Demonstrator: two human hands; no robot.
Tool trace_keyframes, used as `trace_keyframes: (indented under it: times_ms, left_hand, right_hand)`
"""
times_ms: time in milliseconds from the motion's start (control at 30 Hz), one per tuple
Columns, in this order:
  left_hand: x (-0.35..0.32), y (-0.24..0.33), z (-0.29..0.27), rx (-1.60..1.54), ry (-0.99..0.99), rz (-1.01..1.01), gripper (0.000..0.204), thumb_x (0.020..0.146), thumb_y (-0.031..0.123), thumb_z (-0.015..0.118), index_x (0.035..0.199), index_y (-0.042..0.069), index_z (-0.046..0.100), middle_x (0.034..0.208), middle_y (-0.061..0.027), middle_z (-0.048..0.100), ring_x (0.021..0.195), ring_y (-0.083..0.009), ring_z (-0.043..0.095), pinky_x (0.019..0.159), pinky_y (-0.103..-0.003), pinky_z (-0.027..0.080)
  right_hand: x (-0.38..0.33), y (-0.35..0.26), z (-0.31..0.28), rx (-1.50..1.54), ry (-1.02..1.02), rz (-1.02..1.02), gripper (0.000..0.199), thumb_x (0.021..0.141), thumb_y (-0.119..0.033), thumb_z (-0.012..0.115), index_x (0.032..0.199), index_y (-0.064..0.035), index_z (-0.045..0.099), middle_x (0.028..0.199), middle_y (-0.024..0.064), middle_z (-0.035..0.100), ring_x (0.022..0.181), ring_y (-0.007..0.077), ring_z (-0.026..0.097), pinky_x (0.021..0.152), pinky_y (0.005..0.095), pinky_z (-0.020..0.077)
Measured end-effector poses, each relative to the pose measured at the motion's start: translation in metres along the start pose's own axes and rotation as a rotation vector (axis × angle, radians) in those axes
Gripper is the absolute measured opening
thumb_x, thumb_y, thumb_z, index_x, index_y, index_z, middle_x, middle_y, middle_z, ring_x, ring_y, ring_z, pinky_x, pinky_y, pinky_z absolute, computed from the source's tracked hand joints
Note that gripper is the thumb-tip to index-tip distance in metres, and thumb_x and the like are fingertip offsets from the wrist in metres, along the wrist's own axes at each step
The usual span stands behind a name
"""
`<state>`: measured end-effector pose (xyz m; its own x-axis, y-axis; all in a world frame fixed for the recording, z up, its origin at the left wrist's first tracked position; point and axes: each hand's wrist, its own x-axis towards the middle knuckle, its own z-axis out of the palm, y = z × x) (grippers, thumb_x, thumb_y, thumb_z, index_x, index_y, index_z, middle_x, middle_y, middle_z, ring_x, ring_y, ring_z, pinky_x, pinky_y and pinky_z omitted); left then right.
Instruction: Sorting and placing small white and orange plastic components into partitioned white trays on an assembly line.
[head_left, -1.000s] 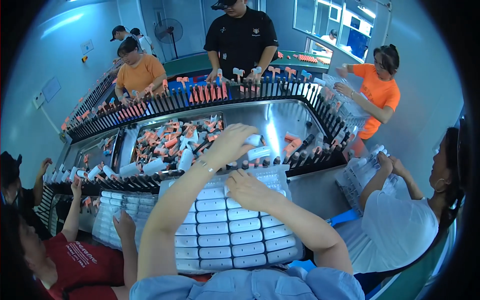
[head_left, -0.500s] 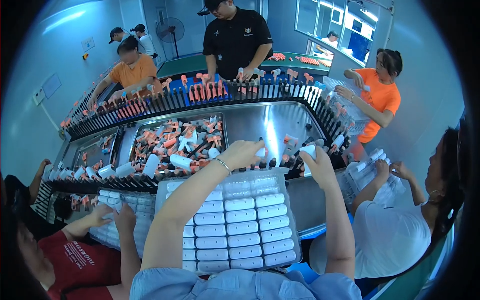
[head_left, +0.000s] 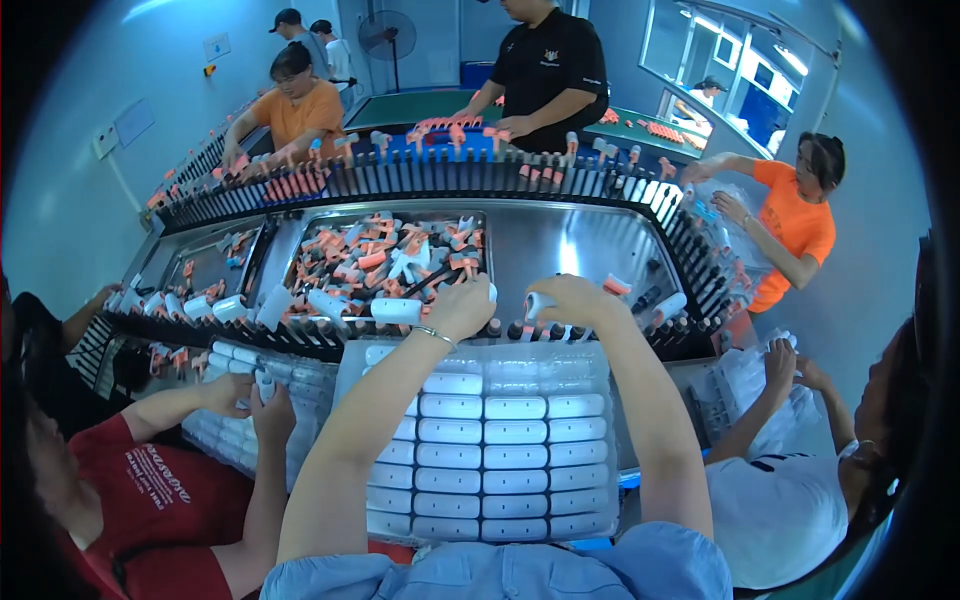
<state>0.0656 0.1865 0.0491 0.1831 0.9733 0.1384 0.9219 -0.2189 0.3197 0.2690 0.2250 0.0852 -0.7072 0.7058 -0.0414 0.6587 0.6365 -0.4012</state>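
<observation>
Over the near row of black pegs (head_left: 515, 330), my left hand (head_left: 462, 308) pinches a white plastic casing (head_left: 492, 292), mostly hidden by its fingers. To its right, my right hand (head_left: 580, 298) curls round another white casing (head_left: 535, 304), with its end facing the left hand. A gap separates the two hands. Below them and between my forearms lies a clear plastic blister tray (head_left: 570, 370), its lower rows filled with white oblong casings (head_left: 515, 455). Part of the tray's left side is covered by my left forearm.
A steel basin (head_left: 540, 235) beyond the pegs has a heap of orange, grey and white parts (head_left: 385, 265) on its left. Black peg racks (head_left: 400, 180) border it. Co-workers sit close on both sides, one in a red shirt (head_left: 170, 480), another in white (head_left: 790, 500).
My right hand has moved left from the pegs on the right, turning its casing sideways toward the left hand. My left hand has also shifted left relative to the tray. The whole view has swung.
</observation>
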Motion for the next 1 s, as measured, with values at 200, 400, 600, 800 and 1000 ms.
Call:
trace_keyframes:
  times_ms: [200,400,600,800,1000]
  left_hand:
    - [-0.033,-0.031,-0.024,0.202,0.337,0.129,0.038,0.077,0.026,0.064,0.105,0.004,0.052,0.095,-0.0152,0.055,0.091,-0.0304,0.056,0.077,-0.041,0.043]
    - [-0.120,-0.003,-0.041,-0.072,0.238,0.531,0.018,0.075,0.019,0.065,0.086,0.007,0.056,0.084,-0.0092,0.050,0.083,-0.0278,0.052,0.072,-0.037,0.045]
    - [-0.119,-0.007,-0.030,-0.001,0.029,0.433,0.025,0.077,0.023,0.066,0.092,0.004,0.063,0.086,-0.0082,0.050,0.086,-0.0257,0.051,0.076,-0.037,0.043]
    - [-0.104,-0.001,-0.028,-0.072,0.083,0.415,0.026,0.082,0.024,0.060,0.093,0.001,0.057,0.089,-0.0143,0.055,0.087,-0.0313,0.055,0.075,-0.040,0.044]
    - [-0.072,-0.038,-0.057,-0.370,0.355,0.104,0.046,0.087,0.036,0.054,0.112,-0.003,0.049,0.094,-0.0225,0.062,0.087,-0.0373,0.060,0.074,-0.043,0.047]
  right_hand:
    - [0.035,-0.045,0.029,-0.171,-0.028,0.111,0.041,0.079,-0.024,0.064,0.107,0.0025,0.051,0.103,0.0218,0.060,0.101,0.0350,0.056,0.087,0.0421,0.0440]
    - [-0.037,-0.064,0.011,-0.042,0.328,-0.224,0.027,0.077,-0.018,0.064,0.099,-0.0033,0.060,0.110,0.0135,0.057,0.100,0.0299,0.054,0.080,0.0403,0.0449]
    - [-0.121,-0.071,0.031,-0.185,0.062,-0.030,0.017,0.074,-0.018,0.065,0.086,-0.0057,0.067,0.093,0.0125,0.059,0.097,0.0291,0.055,0.080,0.0383,0.0468]
    - [-0.130,-0.069,0.042,-0.100,0.164,-0.024,0.026,0.070,-0.015,0.070,0.093,-0.0045,0.068,0.093,0.0119,0.057,0.096,0.0292,0.053,0.087,0.0364,0.0440]
    - [-0.130,-0.071,0.037,-0.034,0.165,-0.072,0.026,0.069,-0.014,0.070,0.093,-0.0043,0.067,0.093,0.0111,0.056,0.093,0.0279,0.052,0.085,0.0357,0.0433]
